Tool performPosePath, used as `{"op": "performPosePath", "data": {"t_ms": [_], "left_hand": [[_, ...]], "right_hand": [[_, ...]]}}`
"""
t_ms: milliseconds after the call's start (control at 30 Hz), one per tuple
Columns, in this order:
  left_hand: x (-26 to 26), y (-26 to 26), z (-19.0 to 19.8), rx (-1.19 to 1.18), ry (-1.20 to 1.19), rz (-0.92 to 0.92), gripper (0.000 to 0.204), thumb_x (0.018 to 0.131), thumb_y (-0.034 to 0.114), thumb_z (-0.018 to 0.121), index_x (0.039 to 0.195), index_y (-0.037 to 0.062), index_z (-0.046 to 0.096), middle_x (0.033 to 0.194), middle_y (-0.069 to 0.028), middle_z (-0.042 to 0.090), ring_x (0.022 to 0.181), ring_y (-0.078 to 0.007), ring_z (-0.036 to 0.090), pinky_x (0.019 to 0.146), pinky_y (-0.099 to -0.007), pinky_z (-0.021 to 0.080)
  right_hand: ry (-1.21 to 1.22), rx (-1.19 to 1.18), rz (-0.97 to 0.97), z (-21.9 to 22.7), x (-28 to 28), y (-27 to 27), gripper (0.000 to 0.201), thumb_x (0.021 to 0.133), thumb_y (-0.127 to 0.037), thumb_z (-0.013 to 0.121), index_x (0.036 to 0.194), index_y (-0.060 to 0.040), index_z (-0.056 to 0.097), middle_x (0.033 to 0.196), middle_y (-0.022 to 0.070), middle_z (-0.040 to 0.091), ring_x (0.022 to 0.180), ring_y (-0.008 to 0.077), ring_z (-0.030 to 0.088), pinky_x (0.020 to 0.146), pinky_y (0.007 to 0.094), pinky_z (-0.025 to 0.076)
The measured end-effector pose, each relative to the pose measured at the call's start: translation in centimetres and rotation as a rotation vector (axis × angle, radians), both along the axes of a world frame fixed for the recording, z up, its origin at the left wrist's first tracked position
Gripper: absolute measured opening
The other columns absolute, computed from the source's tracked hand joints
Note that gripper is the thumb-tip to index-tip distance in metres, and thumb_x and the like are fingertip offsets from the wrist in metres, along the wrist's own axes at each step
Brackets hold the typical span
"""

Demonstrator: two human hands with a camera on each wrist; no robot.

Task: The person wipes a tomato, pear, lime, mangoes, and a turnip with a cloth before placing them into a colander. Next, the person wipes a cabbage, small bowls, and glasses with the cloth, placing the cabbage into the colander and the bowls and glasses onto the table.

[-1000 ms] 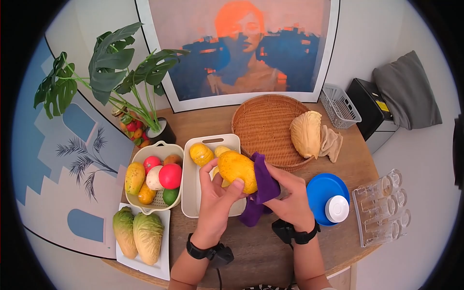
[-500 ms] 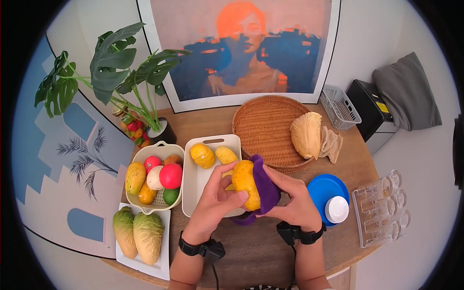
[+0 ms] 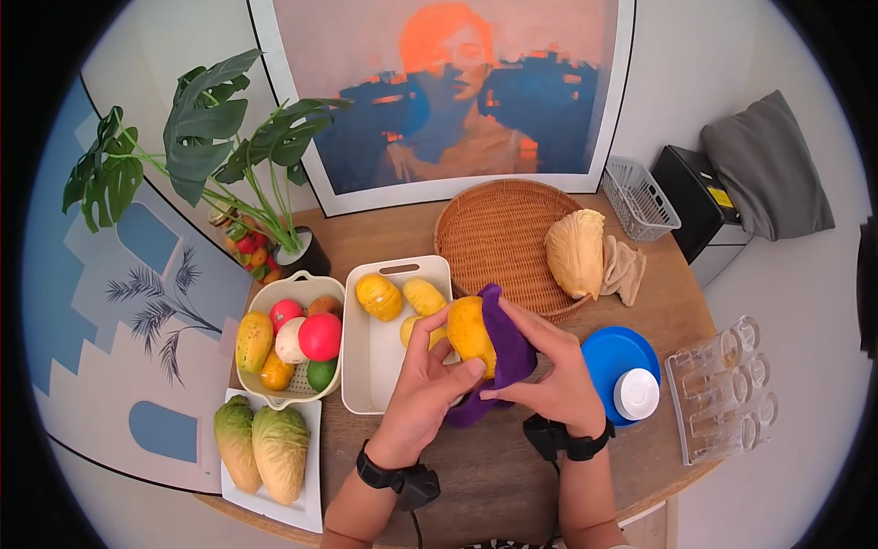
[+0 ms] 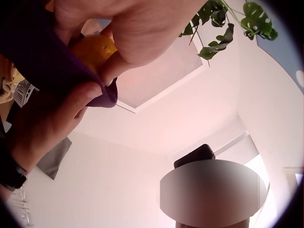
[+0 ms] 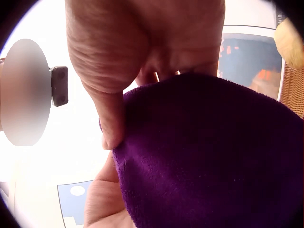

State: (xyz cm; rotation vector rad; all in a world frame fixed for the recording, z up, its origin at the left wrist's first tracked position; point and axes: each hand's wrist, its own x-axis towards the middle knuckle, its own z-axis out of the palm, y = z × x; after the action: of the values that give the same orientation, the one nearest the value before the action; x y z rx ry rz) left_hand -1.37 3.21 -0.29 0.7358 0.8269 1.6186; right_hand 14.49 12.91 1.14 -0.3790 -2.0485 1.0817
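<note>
Above the table's front, my left hand (image 3: 416, 403) grips a yellow mango-like fruit (image 3: 471, 337) between thumb and fingers. My right hand (image 3: 560, 380) pinches a purple cloth (image 3: 512, 346) that lies against the fruit's right side, with a fold hanging below. In the left wrist view the fruit (image 4: 95, 50) shows partly, behind the cloth (image 4: 42, 52) and fingers. The cloth (image 5: 204, 152) fills much of the right wrist view, with the right thumb on its edge. Left of the hands, a white tray (image 3: 364, 389) holds several yellow fruits.
A colander (image 3: 302, 393) of fruit and a white plate (image 3: 311, 457) with two cabbages are at left. Behind stands a wicker tray (image 3: 485, 238) with a pale cabbage (image 3: 576, 254). At right are a blue plate (image 3: 604, 352), a white lid-like item (image 3: 637, 393) and a glass rack (image 3: 681, 412).
Over the last second the fruit has moved rightward and been turned more upright, with both hands still at it. The cloth has shifted along its right side.
</note>
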Motion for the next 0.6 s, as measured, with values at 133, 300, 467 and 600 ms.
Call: {"op": "performPosePath", "data": {"t_ms": [133, 300, 467, 600], "left_hand": [[-0.3, -0.1, 0.1, 0.020, 0.080, 0.019, 0.070, 0.089, 0.002, 0.066, 0.147, 0.0092, 0.027, 0.137, -0.0173, 0.046, 0.120, -0.0249, 0.056, 0.099, -0.0374, 0.049], [-1.7, -0.7, 1.0, 0.004, -0.035, -0.097, 0.070, 0.092, 0.004, 0.061, 0.151, 0.0080, 0.023, 0.142, -0.0179, 0.043, 0.127, -0.0271, 0.052, 0.101, -0.0383, 0.047], [-2.0, -0.7, 1.1, 0.076, -0.130, -0.169, 0.069, 0.095, 0.009, 0.056, 0.153, 0.0070, 0.019, 0.145, -0.0182, 0.041, 0.131, -0.0285, 0.048, 0.102, -0.0409, 0.047], [-1.7, -0.6, 1.3, 0.057, -0.093, -0.148, 0.072, 0.093, 0.011, 0.056, 0.153, 0.0029, 0.016, 0.150, -0.0165, 0.035, 0.135, -0.0306, 0.044, 0.107, -0.0452, 0.043]], "right_hand": [[0.002, 0.025, -0.003, 0.2, 0.2, -0.1, 0.082, 0.065, -0.008, 0.086, 0.139, -0.0022, 0.050, 0.141, 0.0206, 0.051, 0.130, 0.0313, 0.051, 0.104, 0.0364, 0.044], [0.050, -0.031, 0.082, -0.2, 0.9, 0.2, 0.068, 0.070, -0.001, 0.080, 0.134, -0.0030, 0.056, 0.142, 0.0205, 0.050, 0.130, 0.0303, 0.052, 0.104, 0.0346, 0.043], [0.204, -0.135, 0.187, -1.2, 0.9, 0.7, 0.057, 0.070, 0.004, 0.075, 0.125, -0.0034, 0.063, 0.140, 0.0198, 0.052, 0.130, 0.0305, 0.051, 0.105, 0.0349, 0.043], [0.209, -0.068, 0.132, -1.0, 0.6, 0.6, 0.056, 0.069, 0.003, 0.076, 0.124, -0.0039, 0.065, 0.139, 0.0196, 0.053, 0.123, 0.0303, 0.057, 0.101, 0.0348, 0.045]]}}
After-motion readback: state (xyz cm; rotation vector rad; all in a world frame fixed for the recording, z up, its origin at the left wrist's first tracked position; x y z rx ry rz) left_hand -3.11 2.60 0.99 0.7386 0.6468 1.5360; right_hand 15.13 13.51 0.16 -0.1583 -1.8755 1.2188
